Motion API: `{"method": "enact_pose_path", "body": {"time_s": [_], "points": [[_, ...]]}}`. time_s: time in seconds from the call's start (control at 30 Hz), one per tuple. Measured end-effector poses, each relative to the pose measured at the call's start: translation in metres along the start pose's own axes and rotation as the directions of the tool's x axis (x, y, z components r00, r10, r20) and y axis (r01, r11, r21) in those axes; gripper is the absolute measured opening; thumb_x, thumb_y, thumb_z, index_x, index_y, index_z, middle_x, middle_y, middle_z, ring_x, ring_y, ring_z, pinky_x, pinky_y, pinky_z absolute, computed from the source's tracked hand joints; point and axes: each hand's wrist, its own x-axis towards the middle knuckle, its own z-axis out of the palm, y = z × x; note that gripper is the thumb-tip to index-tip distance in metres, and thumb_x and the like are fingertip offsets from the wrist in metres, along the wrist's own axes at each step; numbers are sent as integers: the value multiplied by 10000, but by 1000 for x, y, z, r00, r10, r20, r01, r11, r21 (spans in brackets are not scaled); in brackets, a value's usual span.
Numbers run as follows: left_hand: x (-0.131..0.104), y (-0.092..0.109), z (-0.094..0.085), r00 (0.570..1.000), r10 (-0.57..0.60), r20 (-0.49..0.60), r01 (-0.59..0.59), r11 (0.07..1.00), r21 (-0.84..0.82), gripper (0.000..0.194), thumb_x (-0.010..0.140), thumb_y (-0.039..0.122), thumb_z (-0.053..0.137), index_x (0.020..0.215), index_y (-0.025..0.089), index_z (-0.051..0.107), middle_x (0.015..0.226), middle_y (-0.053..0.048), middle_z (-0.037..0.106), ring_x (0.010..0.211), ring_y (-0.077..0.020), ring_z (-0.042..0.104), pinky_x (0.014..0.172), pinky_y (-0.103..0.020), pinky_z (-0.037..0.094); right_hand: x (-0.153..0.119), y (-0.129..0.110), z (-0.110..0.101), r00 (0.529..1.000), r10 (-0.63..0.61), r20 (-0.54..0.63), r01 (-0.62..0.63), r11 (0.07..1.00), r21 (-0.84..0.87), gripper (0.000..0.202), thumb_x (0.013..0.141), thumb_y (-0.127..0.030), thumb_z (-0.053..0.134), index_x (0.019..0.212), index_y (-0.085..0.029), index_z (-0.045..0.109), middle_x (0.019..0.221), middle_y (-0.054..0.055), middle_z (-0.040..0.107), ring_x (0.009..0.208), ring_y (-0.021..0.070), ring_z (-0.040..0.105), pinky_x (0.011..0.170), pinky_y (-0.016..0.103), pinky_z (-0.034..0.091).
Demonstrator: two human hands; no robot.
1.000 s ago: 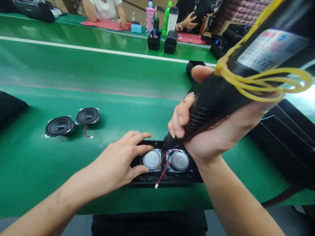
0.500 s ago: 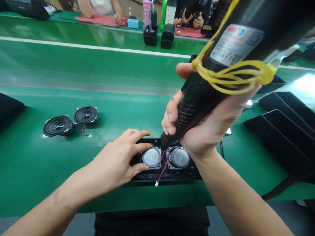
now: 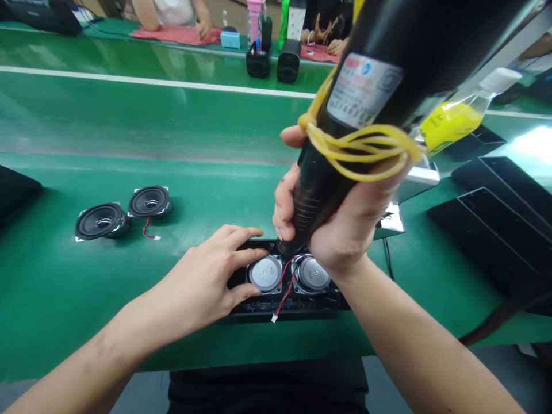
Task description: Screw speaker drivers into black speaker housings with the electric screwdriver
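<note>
My right hand (image 3: pixel 340 230) is wrapped round a black electric screwdriver (image 3: pixel 319 184) with yellow rubber bands tied about its body. The tool slants down, its nose near the upper right corner of the left speaker (image 3: pixel 264 275); the bit's tip is hard to make out. My left hand (image 3: pixel 219 267) grips that speaker with thumb and fingers on either side of its silver back. A second speaker (image 3: pixel 314 275) sits beside it in the same black panel (image 3: pixel 259 309). A red and black wire (image 3: pixel 284 300) with a white plug hangs between them over the panel's front edge.
Two loose speakers (image 3: pixel 101 221) lie face up at left on the green bench (image 3: pixel 194 195). Black cabinets (image 3: pixel 504 230) stand at right, near a yellow-labelled bottle (image 3: pixel 461 118) and a white box (image 3: pixel 390 221). Across the bench are other people's hands and red cloths (image 3: pixel 176 34).
The screwdriver's upper body has swung left and my right hand has shifted left and slightly down with it. More of the bottle and white box shows. My left hand stays put.
</note>
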Motion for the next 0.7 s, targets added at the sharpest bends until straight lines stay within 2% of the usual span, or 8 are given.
{"method": "enact_pose_path", "body": {"time_s": [0.13, 0.23, 0.33, 0.43, 0.53, 0.6, 0.7], "points": [[0, -2, 0, 999, 37, -14, -37, 999, 5, 442, 924, 356, 766, 1349, 353, 646, 1505, -29, 555, 1311, -305, 557, 1012, -512, 611, -3, 12, -4, 992, 50, 115, -55, 998, 38, 650, 809, -806, 644, 1150, -253, 640, 610, -88, 574, 418, 111, 495, 381, 259, 394], [1, -3, -1, 997, 68, -29, -68, 998, -1, 445, 914, 326, 772, 1342, 329, 649, 1422, -54, 595, 1244, -304, 587, 983, -496, 614, -5, 21, -7, 977, 38, 211, -66, 990, 128, 564, 747, -791, 686, 958, -272, 621, 623, -91, 592, 427, 94, 507, 373, 232, 391], [2, -3, -1, 997, 69, -22, -69, 998, -12, 444, 911, 310, 774, 1334, 340, 641, 1371, -49, 609, 1211, -297, 593, 959, -502, 615, -10, 23, -7, 979, 38, 199, -65, 989, 132, 534, 807, -784, 639, 836, -256, 560, 646, -84, 591, 457, 69, 507, 399, 196, 385], [2, -2, -2, 998, 55, -13, -55, 998, -9, 428, 924, 322, 761, 1329, 364, 633, 1337, -37, 622, 1164, -295, 601, 902, -515, 621, -16, 21, -6, 985, 87, 152, -100, 992, 82, 574, 826, -818, 599, 884, -250, 550, 665, -83, 579, 463, 61, 480, 417, 192, 384], [3, -2, -2, 999, 45, -8, -45, 999, -4, 401, 926, 350, 765, 1308, 378, 643, 1263, -24, 664, 1084, -290, 632, 832, -504, 625, -19, 23, -8, 976, 107, 190, -135, 981, 140, 528, 827, -763, 630, 911, -246, 565, 643, -57, 565, 454, 90, 483, 397, 223, 383], [3, -2, -2, 999, 44, -7, -44, 999, -6, 400, 921, 355, 774, 1301, 379, 650, 1235, -20, 682, 1072, -287, 642, 831, -494, 627, -19, 26, -10, 970, 108, 219, -148, 973, 175, 502, 838, -732, 614, 933, -239, 590, 652, -32, 574, 468, 110, 507, 391, 241, 385], [2, -2, 1, 1000, 28, 2, -28, 1000, 6, 391, 922, 351, 767, 1299, 367, 664, 1303, -40, 665, 1149, -310, 626, 878, -502, 632, -16, 26, -9, 978, 114, 174, -138, 982, 129, 564, 808, -801, 629, 820, -240, 569, 632, -40, 558, 465, 101, 502, 388, 228, 372]]}}
